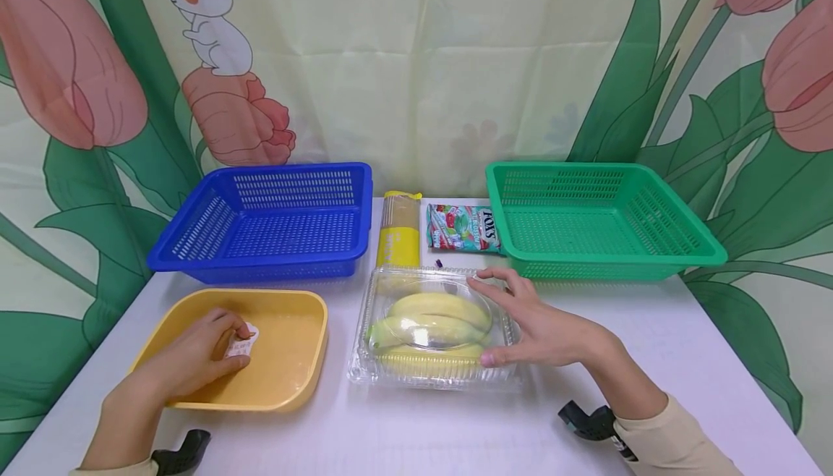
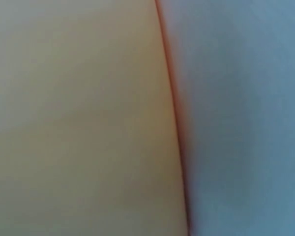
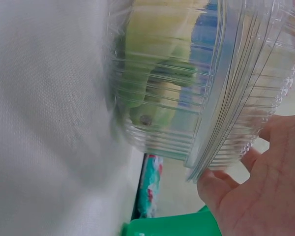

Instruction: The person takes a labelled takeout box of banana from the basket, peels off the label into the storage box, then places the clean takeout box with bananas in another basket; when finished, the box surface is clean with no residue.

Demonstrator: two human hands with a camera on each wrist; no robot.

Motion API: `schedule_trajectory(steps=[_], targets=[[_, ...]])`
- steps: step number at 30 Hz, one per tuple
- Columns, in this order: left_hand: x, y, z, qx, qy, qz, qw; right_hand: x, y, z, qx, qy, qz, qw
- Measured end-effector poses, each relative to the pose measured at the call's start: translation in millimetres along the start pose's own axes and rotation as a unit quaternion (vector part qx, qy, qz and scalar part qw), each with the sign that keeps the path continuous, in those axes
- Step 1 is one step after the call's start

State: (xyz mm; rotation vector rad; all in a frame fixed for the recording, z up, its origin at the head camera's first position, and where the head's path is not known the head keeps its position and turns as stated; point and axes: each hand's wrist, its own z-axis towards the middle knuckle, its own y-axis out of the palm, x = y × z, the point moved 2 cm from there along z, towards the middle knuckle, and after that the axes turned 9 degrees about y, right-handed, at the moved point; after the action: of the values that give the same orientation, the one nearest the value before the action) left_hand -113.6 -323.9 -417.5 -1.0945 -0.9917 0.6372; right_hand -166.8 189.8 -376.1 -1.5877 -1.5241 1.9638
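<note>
Inside a yellow tray (image 1: 293,346) at the left, my left hand (image 1: 202,353) pinches a small white packet (image 1: 242,343) with reddish print, partly covered by the fingers. A clear plastic clamshell container (image 1: 371,371) with bananas (image 1: 436,320) in it rests on the table in the middle. My right hand (image 1: 540,324) touches its right side, fingers spread, with the thumb by the near part and the fingertips by the far corner. In the right wrist view the right hand (image 3: 265,187) is against the container's rim (image 3: 201,157). The left wrist view is blurred and shows no hand.
Behind the tray stands a blue basket (image 1: 260,270), and a green basket (image 1: 612,270) stands at the back right. Between them lie a yellow-and-brown package (image 1: 398,244) and a teal Fox's candy bag (image 1: 462,228). A tiny dark piece (image 1: 439,263) lies behind the container.
</note>
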Motion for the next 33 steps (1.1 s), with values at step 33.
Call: schedule_trajectory(steps=[33], targets=[[5.1, -10.4, -4.0, -0.086, -0.114, -0.027, 0.9894, 1, -2, -0.3, -0.005, -0.013, 0.01, 0.9998]])
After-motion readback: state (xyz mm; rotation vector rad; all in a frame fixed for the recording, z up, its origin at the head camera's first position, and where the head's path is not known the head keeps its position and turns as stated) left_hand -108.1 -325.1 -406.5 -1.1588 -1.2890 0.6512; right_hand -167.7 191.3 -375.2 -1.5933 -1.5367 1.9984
